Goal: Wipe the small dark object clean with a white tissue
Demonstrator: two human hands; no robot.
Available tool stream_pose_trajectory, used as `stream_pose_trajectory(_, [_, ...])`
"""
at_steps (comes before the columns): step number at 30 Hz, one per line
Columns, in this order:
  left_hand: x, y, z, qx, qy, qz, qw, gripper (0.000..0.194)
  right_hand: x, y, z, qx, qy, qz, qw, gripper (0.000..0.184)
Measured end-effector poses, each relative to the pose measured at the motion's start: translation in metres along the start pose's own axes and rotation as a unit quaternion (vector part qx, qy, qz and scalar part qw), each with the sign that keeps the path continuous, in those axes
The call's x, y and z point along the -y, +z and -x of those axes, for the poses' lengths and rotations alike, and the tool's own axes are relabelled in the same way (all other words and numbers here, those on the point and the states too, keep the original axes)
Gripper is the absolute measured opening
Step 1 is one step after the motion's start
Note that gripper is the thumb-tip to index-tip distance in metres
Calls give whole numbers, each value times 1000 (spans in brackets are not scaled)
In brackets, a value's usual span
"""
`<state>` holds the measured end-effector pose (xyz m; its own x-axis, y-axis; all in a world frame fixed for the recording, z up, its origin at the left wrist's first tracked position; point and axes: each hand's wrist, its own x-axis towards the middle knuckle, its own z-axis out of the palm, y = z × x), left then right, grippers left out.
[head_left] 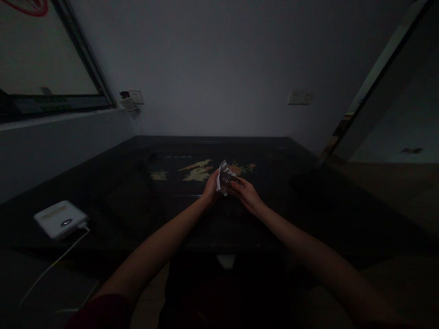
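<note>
Both my arms reach out over a dark table [281, 183] in a dim room. My left hand [211, 188] is closed on a crumpled white tissue [221, 175]. My right hand [246, 193] is closed on a small dark object [227, 179] that I cannot make out. The tissue lies against that object, between the two hands. Under the hands the tabletop shows a pale painted pattern [197, 171].
A white power bank [60, 219] with a white cable [55, 262] lies at the table's left end. Wall sockets [132, 99] sit in the left corner and another socket [300, 97] on the back wall. A window [44, 59] is at the left.
</note>
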<state>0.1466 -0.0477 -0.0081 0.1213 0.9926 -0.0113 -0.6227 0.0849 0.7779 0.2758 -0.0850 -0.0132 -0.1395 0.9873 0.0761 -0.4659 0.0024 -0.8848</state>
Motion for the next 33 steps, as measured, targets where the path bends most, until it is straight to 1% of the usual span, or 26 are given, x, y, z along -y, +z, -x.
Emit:
stream_pose_trajectory(2, [-4, -1, 1, 2, 35, -39, 999, 34, 0, 0, 0, -5, 2, 0, 1000, 40])
stream_pose_trajectory(3, [-6, -2, 2, 7, 64, -75, 995, 36, 0, 0, 0, -10, 4, 0, 1000, 41])
stream_pose_trajectory(4, [-8, -2, 5, 14, 98, -119, 988, 38, 0, 1, 0, -16, 8, 0, 1000, 41])
stream_pose_trajectory(5, [-11, -2, 8, 27, 139, -174, 975, 38, -1, 1, 0, -22, 11, 0, 1000, 41])
stream_pose_trajectory(7, [-16, 0, 16, 71, 214, -289, 931, 41, -2, 1, 0, -29, 19, -2, 999, 42])
stream_pose_trajectory(8, [-18, 1, 20, 99, 248, -343, 901, 42, -2, 1, 0, -29, 22, -5, 999, 41])
stream_pose_trajectory(10, [-21, 4, 27, 145, 326, -448, 820, 41, -2, 1, 0, -27, 21, -10, 999, 40])
stream_pose_trajectory(12, [-22, 5, 30, 173, 377, -520, 747, 40, -3, 1, 1, -28, 14, -11, 999, 39])
stream_pose_trajectory(13, [-23, 5, 31, 179, 391, -542, 722, 39, -3, 1, 1, -30, 11, -10, 999, 39])
stream_pose_trajectory(14, [-23, 5, 31, 181, 397, -557, 707, 39, -3, 1, 1, -32, 9, -8, 999, 39])
stream_pose_trajectory(15, [-23, 4, 31, 179, 399, -564, 700, 39, -3, 1, 2, -31, 9, -6, 999, 39])
stream_pose_trajectory(16, [-23, 4, 30, 174, 398, -567, 700, 39, -3, 1, 1, -29, 10, -4, 1000, 40])
stream_pose_trajectory(18, [-22, 2, 27, 162, 393, -561, 711, 40, -3, 2, 1, -23, 13, -3, 1000, 41])
stream_pose_trajectory(20, [-21, 1, 25, 147, 383, -536, 738, 40, -3, 3, 1, -15, 15, -4, 1000, 43])
stream_pose_trajectory(21, [-20, 0, 24, 138, 375, -517, 757, 40, -3, 3, 1, -11, 16, -4, 1000, 43])
stream_pose_trajectory(23, [-18, -1, 21, 113, 342, -464, 810, 41, -3, 4, 0, -6, 16, -4, 1000, 44])
stream_pose_trajectory(26, [-14, -3, 14, 78, 252, -345, 901, 42, -2, 3, 0, -10, 17, -2, 1000, 43])
stream_pose_trajectory(28, [-10, -4, 8, 55, 186, -253, 948, 40, -2, 3, 0, -9, 14, 1, 1000, 42])
stream_pose_trajectory(30, [-6, -4, 2, 26, 118, -169, 978, 36, -2, 2, 1, 1, 9, 4, 1000, 41])
stream_pose_trajectory(31, [-5, -4, 0, 14, 81, -132, 988, 35, -1, 2, 1, 6, 7, 6, 1000, 41])
stream_pose_trajectory(33, [-2, -4, -3, 10, 13, -73, 997, 35, -1, 3, 2, 12, 6, 8, 1000, 42])
